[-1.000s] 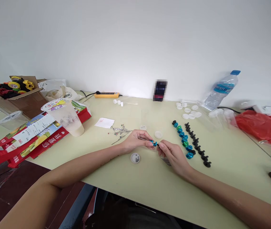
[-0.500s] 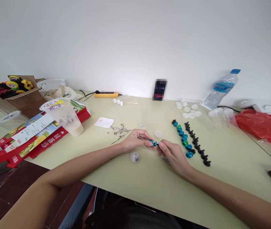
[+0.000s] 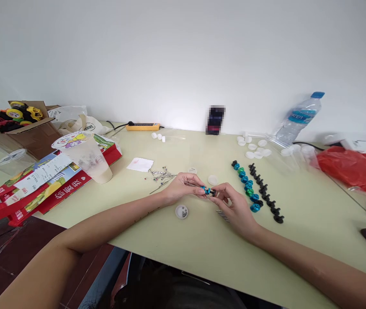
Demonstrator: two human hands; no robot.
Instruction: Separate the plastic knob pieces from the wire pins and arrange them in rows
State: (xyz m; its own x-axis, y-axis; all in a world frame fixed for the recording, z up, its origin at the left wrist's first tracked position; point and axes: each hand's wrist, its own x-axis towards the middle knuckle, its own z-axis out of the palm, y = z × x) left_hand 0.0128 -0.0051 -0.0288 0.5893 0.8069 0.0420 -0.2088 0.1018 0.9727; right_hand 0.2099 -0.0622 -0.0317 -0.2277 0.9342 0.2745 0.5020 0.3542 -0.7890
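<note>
Between thumb and fingers, my left hand [image 3: 187, 187] pinches a small blue part [image 3: 206, 190]; thin metal wires lie across its palm. My right hand [image 3: 231, 205] closes its fingertips on a black piece [image 3: 213, 193] at the right end of the blue part. Just below the hands is a small white dish [image 3: 181, 212] with tiny metal bits in it. To the right run a row of blue and green parts [image 3: 249, 185] and a row of black parts [image 3: 266, 198]. Several metal pins [image 3: 161, 175] lie left of my left hand.
White caps [image 3: 257, 152] and a leaning water bottle [image 3: 301, 118] are at the back right, near a red plastic bag [image 3: 346, 169]. At left stand a plastic cup [image 3: 88, 159], a red bag [image 3: 57, 193] and a cardboard box [image 3: 31, 139]. A white lid [image 3: 213, 180] lies behind the hands.
My right hand's fingers have shifted around the black piece, which now shows more clearly against the blue part. The whole view has moved slightly.
</note>
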